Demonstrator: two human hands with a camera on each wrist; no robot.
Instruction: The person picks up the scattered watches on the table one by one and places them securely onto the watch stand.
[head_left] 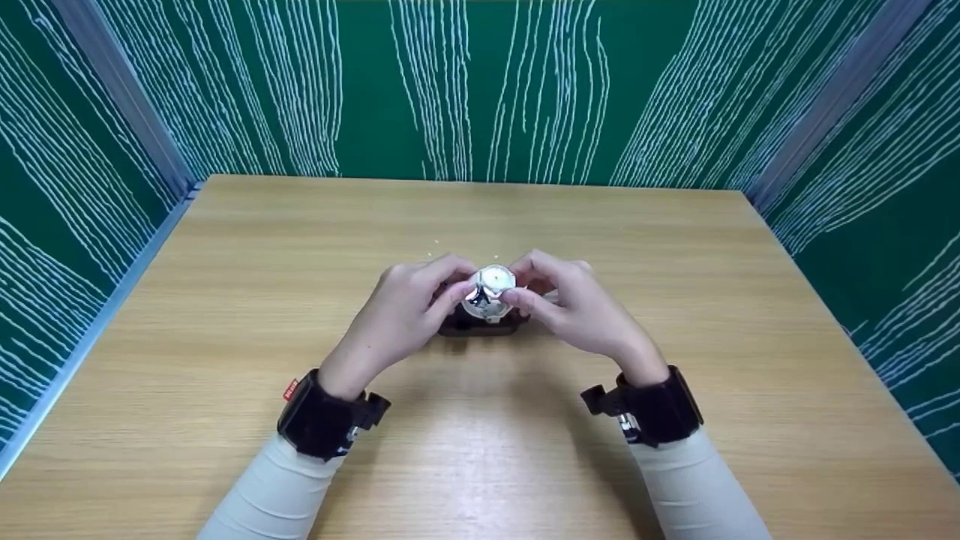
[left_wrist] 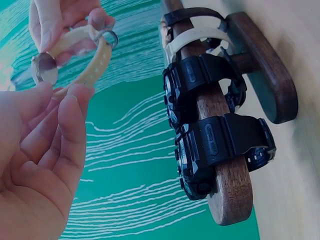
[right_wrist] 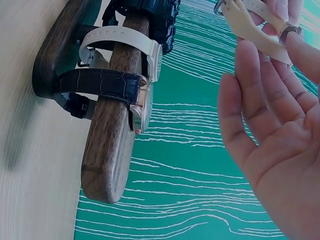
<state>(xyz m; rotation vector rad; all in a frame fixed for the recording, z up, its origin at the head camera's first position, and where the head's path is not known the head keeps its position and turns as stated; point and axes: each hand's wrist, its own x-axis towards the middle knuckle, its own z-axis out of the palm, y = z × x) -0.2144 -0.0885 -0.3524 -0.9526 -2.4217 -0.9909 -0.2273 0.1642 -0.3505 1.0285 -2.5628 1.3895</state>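
Note:
A cream-strapped wristwatch point(head_left: 496, 278) is raised between the two hands, its pale dial facing up in the head view. My left hand point(head_left: 409, 300) pinches it from the left with thumb and fingers, and my right hand point(head_left: 574, 304) grips the opposite side. In the left wrist view the watch's round metal back point(left_wrist: 47, 69) shows, and its strap point(left_wrist: 95, 67) forms a buckled loop. Close by is a dark wooden watch stand point(left_wrist: 235, 192), its bar carrying two chunky black watches point(left_wrist: 212, 140) and a white-strapped one point(left_wrist: 200, 36).
At the bar's other end hangs a watch with a dark leather strap point(right_wrist: 102, 82) and rose-gold case. The stand's base point(right_wrist: 45, 75) rests on the wooden table point(head_left: 480, 450). Green panels with white wavy lines point(head_left: 480, 90) enclose the table's back and sides.

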